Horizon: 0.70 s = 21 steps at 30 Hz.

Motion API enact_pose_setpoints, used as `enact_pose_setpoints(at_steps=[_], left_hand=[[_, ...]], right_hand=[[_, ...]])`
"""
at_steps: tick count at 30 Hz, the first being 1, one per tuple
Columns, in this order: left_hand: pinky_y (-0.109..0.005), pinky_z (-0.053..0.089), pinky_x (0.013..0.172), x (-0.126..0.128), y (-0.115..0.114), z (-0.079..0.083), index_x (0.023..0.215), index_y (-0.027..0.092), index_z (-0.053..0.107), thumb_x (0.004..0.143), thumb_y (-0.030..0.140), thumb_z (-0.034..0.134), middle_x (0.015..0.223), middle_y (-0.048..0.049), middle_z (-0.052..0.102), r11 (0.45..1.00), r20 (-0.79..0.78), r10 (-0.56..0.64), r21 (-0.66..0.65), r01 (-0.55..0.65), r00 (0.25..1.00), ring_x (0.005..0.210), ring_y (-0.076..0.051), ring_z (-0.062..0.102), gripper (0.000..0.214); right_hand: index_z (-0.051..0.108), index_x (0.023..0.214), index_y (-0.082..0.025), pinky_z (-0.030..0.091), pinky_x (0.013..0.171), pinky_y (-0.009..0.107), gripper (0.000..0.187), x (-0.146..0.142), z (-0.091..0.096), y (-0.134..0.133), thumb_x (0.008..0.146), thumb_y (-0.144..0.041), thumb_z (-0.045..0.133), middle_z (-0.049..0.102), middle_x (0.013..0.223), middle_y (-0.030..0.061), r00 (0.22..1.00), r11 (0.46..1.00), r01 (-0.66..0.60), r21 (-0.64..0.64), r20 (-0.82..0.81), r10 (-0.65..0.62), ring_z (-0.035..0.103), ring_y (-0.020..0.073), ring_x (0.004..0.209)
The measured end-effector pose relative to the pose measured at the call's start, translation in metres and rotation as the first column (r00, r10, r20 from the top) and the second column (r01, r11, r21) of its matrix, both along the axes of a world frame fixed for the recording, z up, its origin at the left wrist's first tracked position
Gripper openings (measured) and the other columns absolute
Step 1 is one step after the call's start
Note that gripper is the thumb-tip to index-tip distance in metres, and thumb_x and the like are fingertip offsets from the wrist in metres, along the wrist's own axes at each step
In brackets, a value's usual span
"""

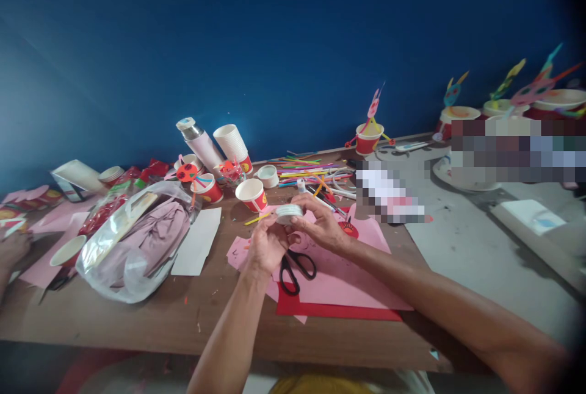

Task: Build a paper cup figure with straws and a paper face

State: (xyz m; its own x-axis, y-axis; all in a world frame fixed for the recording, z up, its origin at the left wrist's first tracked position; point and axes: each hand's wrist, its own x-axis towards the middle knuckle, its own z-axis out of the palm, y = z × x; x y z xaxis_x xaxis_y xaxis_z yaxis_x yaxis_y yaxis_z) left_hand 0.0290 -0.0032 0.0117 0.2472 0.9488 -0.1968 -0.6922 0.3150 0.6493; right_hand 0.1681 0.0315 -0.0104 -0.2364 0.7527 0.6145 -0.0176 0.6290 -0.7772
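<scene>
Both my hands are raised over the pink paper, closed around a white roll of tape (289,214). My left hand (268,244) supports it from the left and below, while the fingers of my right hand (323,223) grip its right side. Black-handled scissors (297,272) lie below my hands on the pink paper (352,281), with a red sheet (339,310) under it. A small red paper face (348,228) rests beside my right wrist. Just beyond my hands stands a red and white paper cup (251,194).
Behind are colourful pipe cleaners (306,169), another tape roll (268,175), a stack of cups (232,144) and a flask (199,141). Left lies a plastic bag (137,247) with cloth inside. Cup figures (370,138) stand along the wall. Another person's hand (13,247) shows far left.
</scene>
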Motion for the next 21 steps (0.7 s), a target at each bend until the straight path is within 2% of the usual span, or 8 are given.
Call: enact_pose_setpoints(at_steps=[4,10,15,21], left_hand=[[-0.029,0.049,0.055,-0.003,0.001,0.0,0.087,0.014,0.059,0.07,0.021,0.051,0.076,-0.0047,0.065,0.997,0.009,-0.07,0.022,0.07,0.998,0.065,-0.017,0.06,0.02],[-0.031,0.051,0.058,-0.009,0.0,-0.001,0.081,0.013,0.059,0.068,0.016,0.052,0.081,-0.0065,0.066,0.989,-0.103,-0.066,0.127,0.079,0.992,0.075,-0.021,0.062,0.015],[-0.032,0.051,0.056,-0.011,-0.002,-0.005,0.081,0.013,0.059,0.066,0.019,0.057,0.076,-0.0068,0.065,0.992,-0.178,-0.038,0.114,0.058,0.983,0.073,-0.022,0.062,0.017],[-0.032,0.051,0.054,-0.009,-0.002,-0.005,0.074,0.014,0.055,0.063,0.022,0.059,0.074,-0.0053,0.063,0.993,-0.177,-0.055,0.095,0.072,0.983,0.068,-0.02,0.061,0.014]], right_hand=[[0.059,0.094,-0.02,0.043,0.081,0.035,0.016,0.001,-0.001,0.002,0.081,-0.029,0.057,0.056,0.097,0.007,1.0,1.0,-0.015,0.024,0.023,0.014,0.053,0.0184,0.092],[0.059,0.092,-0.018,0.044,0.076,0.033,0.018,0.007,0.004,0.006,0.083,-0.033,0.052,0.058,0.088,0.0062,0.995,0.996,-0.072,0.051,0.07,0.068,0.054,0.0177,0.084],[0.059,0.092,-0.018,0.043,0.074,0.032,0.021,0.011,0.009,0.007,0.085,-0.035,0.049,0.058,0.084,0.0056,0.982,0.989,-0.132,0.074,0.149,0.12,0.053,0.0172,0.079],[0.061,0.09,-0.017,0.042,0.072,0.033,0.024,0.013,0.009,0.009,0.086,-0.037,0.048,0.06,0.081,0.0066,0.962,0.978,-0.139,0.157,0.254,0.096,0.052,0.0177,0.076]])
